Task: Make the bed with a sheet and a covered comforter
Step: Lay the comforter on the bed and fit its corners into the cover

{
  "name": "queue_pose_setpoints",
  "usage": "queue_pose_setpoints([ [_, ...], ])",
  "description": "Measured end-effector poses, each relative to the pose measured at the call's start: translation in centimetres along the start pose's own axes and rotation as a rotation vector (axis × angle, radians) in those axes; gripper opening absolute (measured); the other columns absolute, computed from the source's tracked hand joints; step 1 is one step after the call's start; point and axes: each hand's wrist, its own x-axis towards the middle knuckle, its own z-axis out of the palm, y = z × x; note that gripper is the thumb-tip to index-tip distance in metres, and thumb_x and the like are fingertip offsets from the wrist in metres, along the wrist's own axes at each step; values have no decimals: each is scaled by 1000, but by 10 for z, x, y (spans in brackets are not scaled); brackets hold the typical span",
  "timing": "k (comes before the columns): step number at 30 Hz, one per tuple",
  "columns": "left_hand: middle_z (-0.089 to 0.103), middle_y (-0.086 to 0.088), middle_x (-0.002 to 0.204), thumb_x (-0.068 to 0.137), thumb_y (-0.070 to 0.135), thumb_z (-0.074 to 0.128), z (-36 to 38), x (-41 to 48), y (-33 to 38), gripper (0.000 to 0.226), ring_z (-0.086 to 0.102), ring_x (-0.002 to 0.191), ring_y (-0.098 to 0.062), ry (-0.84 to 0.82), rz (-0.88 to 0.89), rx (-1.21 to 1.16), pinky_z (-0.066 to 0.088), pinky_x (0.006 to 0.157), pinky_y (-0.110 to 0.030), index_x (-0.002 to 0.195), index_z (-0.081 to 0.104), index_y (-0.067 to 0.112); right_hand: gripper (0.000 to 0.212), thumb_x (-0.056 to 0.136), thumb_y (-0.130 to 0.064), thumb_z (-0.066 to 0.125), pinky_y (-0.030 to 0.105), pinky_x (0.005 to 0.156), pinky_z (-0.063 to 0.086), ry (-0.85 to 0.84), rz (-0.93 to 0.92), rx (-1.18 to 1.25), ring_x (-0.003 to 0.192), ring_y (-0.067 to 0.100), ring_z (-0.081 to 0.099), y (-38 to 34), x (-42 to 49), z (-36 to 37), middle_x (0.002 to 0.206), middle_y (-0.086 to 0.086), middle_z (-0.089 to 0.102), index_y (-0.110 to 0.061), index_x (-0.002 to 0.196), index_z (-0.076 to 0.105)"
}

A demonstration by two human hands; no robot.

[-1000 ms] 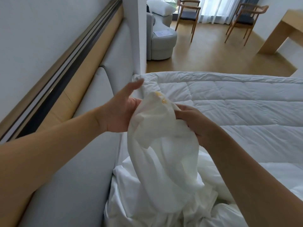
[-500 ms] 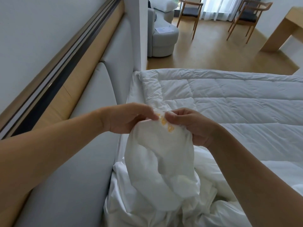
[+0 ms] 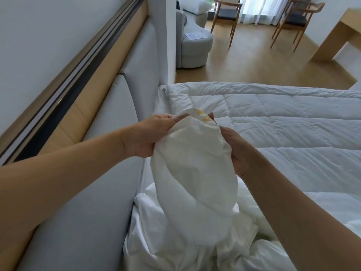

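A white quilted comforter [image 3: 283, 122] lies spread over the bed. Between my hands hangs a corner of the white duvet cover [image 3: 193, 167], with small yellow marks at its tip. My left hand [image 3: 150, 133] grips the cover's left edge near the tip. My right hand [image 3: 232, 147] holds the right side, its fingers hidden behind the cloth. The cover's remaining cloth lies bunched on the bed below my hands, near the headboard.
A padded grey headboard [image 3: 109, 173] runs along the wall on my left. Beyond the bed are a grey armchair [image 3: 193, 45] with a pillow, two wooden chairs [image 3: 224, 18] and a wooden desk [image 3: 336, 38] on a wood floor.
My hands have spread apart along the cover's corner. The left hand shifted from pinching the tip to gripping the left edge, and the right hand slid down the right side.
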Motion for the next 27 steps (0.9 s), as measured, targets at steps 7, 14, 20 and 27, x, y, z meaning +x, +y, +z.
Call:
queue_pose_setpoints([
  [7,71,-5,76,95,51,55,9,5,-6,44,67,62,-17,189,15,91,56,55,-27,87,71,10,61,56,-30,97,36,80,59,-375,116,-388,96,22,72,4,-7,-13,106,9,73,-16,110,75],
  [14,76,-5,103,85,27,69,-1,-6,4,20,74,88,-18,-198,-141,5,60,73,-30,98,81,19,37,77,-29,76,39,77,61,21,-76,-138,87,25,72,-3,-7,-16,101,15,73,-5,105,74],
  [20,73,-13,112,87,-6,62,-13,-9,2,30,72,100,-26,-436,-114,267,59,82,-36,111,72,9,58,83,-42,64,42,79,59,129,54,-158,91,28,70,-5,-8,3,103,18,71,0,122,64],
  [27,74,-10,111,92,-1,65,-12,-10,4,21,71,103,-26,-369,-58,347,59,83,-34,110,70,10,43,93,-49,56,32,74,59,149,73,-131,80,19,71,-8,-6,6,90,8,73,-10,106,71],
])
